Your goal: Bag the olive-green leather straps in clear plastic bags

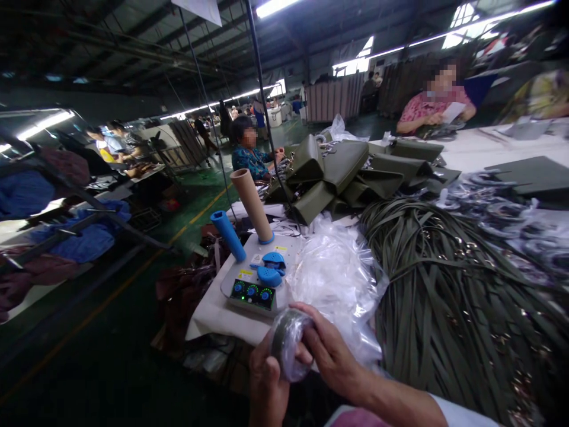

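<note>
Between my two hands is a coiled dark green strap wrapped in clear plastic (291,341), forming a ring. My left hand (268,376) closes round its left and lower side. From the right, my right hand (333,353) grips it, with fingers reaching over the top and into the middle of the ring. Just beyond stands a small machine with dials and green lights (252,292); blue rounded parts (271,270) sit on top. A pile of clear plastic bags (333,273) lies beside it. To the right spreads a heap of loose green straps (435,284) with metal clasps.
A cardboard tube (252,204) and a blue roller (227,235) rise behind the machine. Green bags (331,169) are piled at the table's far side. Wrapped coils (502,207) lie at the right. Co-workers (251,148) sit across the table; a rack (89,213) stands left.
</note>
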`<state>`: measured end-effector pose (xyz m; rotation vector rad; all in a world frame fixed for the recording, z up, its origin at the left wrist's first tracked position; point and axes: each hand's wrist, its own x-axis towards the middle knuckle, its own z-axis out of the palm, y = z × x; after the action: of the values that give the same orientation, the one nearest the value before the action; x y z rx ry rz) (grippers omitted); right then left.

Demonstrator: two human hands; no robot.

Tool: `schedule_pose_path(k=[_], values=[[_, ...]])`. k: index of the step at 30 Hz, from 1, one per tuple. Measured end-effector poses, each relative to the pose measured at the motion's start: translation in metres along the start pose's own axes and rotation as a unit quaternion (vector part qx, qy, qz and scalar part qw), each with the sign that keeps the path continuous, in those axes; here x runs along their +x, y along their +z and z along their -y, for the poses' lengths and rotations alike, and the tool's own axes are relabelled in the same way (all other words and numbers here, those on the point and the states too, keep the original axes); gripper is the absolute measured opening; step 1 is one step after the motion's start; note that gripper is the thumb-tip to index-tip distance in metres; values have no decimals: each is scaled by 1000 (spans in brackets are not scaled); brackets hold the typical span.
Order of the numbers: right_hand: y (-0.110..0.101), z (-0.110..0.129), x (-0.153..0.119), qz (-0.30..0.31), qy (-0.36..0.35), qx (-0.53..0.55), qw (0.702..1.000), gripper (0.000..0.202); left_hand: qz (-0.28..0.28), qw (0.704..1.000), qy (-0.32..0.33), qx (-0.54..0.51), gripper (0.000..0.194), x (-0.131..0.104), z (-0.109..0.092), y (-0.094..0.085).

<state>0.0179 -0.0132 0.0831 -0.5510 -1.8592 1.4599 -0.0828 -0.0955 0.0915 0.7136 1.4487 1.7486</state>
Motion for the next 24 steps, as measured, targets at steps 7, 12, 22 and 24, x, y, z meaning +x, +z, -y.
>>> schedule_pose_path(k=[7,12,22,24], values=[[-31,-2,19,71,-250,-206,943,35,175,980,-5,92,46,16,-29,-20],[-43,5,29,209,-269,-401,851,24,266,927,-87,250,50,34,-25,-30],[-59,12,40,241,-379,-492,746,27,298,913,-150,234,54,47,-25,-13],[-60,15,46,233,-413,-494,729,28,309,909,-165,227,45,50,-32,-15]])
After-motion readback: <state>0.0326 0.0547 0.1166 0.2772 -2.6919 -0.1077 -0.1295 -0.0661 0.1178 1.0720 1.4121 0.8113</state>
